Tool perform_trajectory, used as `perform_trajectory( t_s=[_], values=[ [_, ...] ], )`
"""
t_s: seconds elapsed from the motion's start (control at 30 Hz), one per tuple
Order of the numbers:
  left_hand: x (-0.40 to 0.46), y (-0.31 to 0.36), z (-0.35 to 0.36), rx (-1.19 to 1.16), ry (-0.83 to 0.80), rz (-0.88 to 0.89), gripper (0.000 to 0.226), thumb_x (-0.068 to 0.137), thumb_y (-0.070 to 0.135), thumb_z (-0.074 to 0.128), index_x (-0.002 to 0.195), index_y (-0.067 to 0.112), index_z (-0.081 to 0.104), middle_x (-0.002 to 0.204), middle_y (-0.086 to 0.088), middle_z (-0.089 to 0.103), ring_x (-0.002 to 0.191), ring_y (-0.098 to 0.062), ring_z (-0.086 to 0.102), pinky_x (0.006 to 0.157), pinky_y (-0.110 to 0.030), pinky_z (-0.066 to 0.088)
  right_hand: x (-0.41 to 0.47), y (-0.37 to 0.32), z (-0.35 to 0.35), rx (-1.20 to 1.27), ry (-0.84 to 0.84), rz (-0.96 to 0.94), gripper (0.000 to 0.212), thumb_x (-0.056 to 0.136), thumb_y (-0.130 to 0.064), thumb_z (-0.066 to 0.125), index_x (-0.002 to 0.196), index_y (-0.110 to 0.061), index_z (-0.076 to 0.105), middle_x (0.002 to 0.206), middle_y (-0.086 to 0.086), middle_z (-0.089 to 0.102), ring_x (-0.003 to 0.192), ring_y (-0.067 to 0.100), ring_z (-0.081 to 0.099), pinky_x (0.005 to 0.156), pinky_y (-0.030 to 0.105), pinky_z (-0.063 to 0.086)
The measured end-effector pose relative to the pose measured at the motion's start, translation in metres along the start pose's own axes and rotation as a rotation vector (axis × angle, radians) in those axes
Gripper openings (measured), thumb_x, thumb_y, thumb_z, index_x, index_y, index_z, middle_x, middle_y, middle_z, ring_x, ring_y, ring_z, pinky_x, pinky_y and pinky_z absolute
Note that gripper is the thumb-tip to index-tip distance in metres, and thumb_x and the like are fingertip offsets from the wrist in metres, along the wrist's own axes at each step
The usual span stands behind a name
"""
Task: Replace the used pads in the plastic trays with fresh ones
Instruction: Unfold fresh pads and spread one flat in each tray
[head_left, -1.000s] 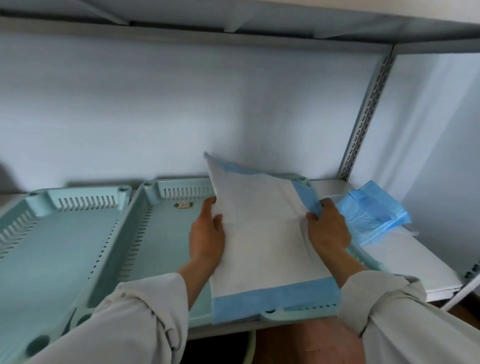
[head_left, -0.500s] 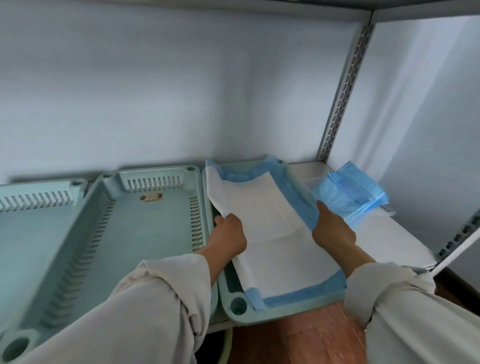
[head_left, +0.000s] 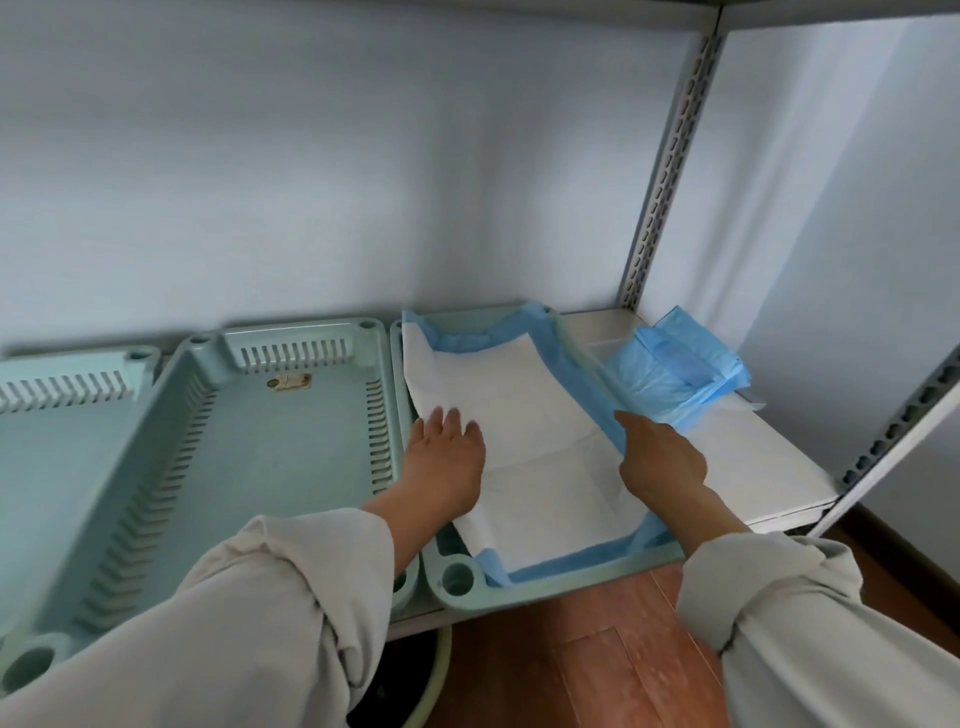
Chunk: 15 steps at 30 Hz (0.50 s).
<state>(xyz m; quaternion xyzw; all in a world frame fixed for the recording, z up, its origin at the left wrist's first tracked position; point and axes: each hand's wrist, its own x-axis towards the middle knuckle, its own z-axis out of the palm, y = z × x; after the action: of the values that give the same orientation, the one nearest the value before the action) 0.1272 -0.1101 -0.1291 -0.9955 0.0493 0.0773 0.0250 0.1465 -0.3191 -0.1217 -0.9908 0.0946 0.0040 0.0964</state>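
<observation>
A white pad with a blue border (head_left: 540, 431) lies spread in the right-hand pale green plastic tray (head_left: 457, 577), its edges curling up the tray walls. My left hand (head_left: 444, 457) lies flat on the pad's left side with fingers straight. My right hand (head_left: 660, 457) presses the pad's blue right edge against the tray wall with an outstretched finger, the other fingers curled. The middle tray (head_left: 270, 457) holds no pad and shows a small label at its far end. A third tray (head_left: 57, 415) sits at the left, partly out of frame.
A stack of folded blue pads (head_left: 675, 374) rests on the white shelf (head_left: 753, 467) right of the trays. A slotted metal upright (head_left: 670, 156) stands at the back right corner. Wooden floor (head_left: 597, 665) and a round rim show below the shelf edge.
The pad went from held up over the tray to lying flat inside it. My left hand released its edge and flattened on it; my right hand moved to the right border.
</observation>
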Motion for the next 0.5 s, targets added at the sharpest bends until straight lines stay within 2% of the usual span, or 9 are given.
perform_trajectory(
  t_s=[0.07,0.13,0.2,0.3,0.37,0.43,0.47,0.5],
  values=[
    [0.001,-0.004,0.009,0.186,-0.118,-0.004,0.055,0.095,0.024,0.045,0.146,0.01,0.03,0.152,-0.015,0.027,0.143,-0.031,0.02,0.117,-0.053,0.005,-0.002,0.0,0.0,-0.05,0.008,0.011,0.043,0.098,-0.022,0.047,0.139,-0.024,0.036,0.129,0.004,0.054,0.115,0.022,0.057,0.095,0.033,0.046],
    [0.003,-0.008,0.018,0.317,-0.186,0.013,0.048,0.094,0.034,0.046,0.139,0.016,0.042,0.145,-0.01,0.039,0.138,-0.027,0.029,0.114,-0.058,0.0,-0.004,-0.001,0.0,-0.116,-0.002,-0.01,0.041,0.098,-0.024,0.046,0.138,-0.023,0.037,0.129,0.003,0.055,0.115,0.022,0.057,0.095,0.033,0.046],
    [0.007,-0.007,0.023,0.376,-0.196,0.029,0.046,0.094,0.037,0.046,0.135,0.017,0.048,0.14,-0.007,0.047,0.134,-0.026,0.036,0.113,-0.06,-0.005,-0.004,-0.002,0.002,-0.156,-0.021,-0.02,0.04,0.098,-0.026,0.047,0.136,-0.023,0.038,0.127,0.003,0.056,0.114,0.022,0.058,0.094,0.033,0.046],
    [0.012,-0.005,0.023,0.395,-0.2,0.041,0.047,0.094,0.036,0.045,0.136,0.016,0.047,0.14,-0.007,0.048,0.134,-0.027,0.038,0.113,-0.059,-0.007,-0.004,-0.008,0.0,-0.249,0.008,-0.053,0.04,0.095,-0.023,0.053,0.134,-0.021,0.044,0.124,0.004,0.054,0.115,0.022,0.055,0.093,0.033,0.046],
    [0.013,-0.005,0.017,0.413,-0.237,0.059,0.048,0.094,0.039,0.044,0.136,0.017,0.046,0.14,-0.007,0.048,0.134,-0.027,0.038,0.113,-0.058,-0.007,-0.003,-0.018,-0.003,-0.38,0.064,-0.165,0.041,0.091,-0.02,0.059,0.131,-0.02,0.049,0.128,0.006,0.049,0.121,0.024,0.047,0.096,0.035,0.043],
    [0.01,-0.003,0.008,0.413,-0.237,0.1,0.047,0.092,0.046,0.047,0.13,0.019,0.05,0.133,-0.005,0.054,0.129,-0.027,0.043,0.114,-0.056,0.002,-0.002,-0.031,-0.003,-0.375,0.069,-0.288,0.035,0.089,-0.014,0.06,0.124,-0.02,0.057,0.126,0.006,0.051,0.12,0.025,0.048,0.097,0.035,0.042],
    [0.008,0.0,0.002,0.402,-0.199,0.142,0.044,0.091,0.047,0.051,0.125,0.018,0.053,0.126,-0.004,0.058,0.122,-0.025,0.049,0.113,-0.051,0.016,-0.002,-0.037,-0.004,-0.275,-0.003,-0.319,0.028,0.088,-0.013,0.061,0.115,-0.021,0.062,0.122,0.005,0.056,0.114,0.023,0.054,0.095,0.035,0.046],
    [0.005,0.004,-0.004,0.372,-0.158,0.191,0.041,0.089,0.046,0.056,0.118,0.017,0.055,0.118,-0.003,0.061,0.113,-0.023,0.055,0.104,-0.043,0.032,-0.003,-0.041,-0.002,-0.128,-0.14,-0.336,0.019,0.086,-0.013,0.063,0.103,-0.021,0.066,0.114,0.005,0.062,0.104,0.021,0.06,0.09,0.034,0.05]
  ],
)
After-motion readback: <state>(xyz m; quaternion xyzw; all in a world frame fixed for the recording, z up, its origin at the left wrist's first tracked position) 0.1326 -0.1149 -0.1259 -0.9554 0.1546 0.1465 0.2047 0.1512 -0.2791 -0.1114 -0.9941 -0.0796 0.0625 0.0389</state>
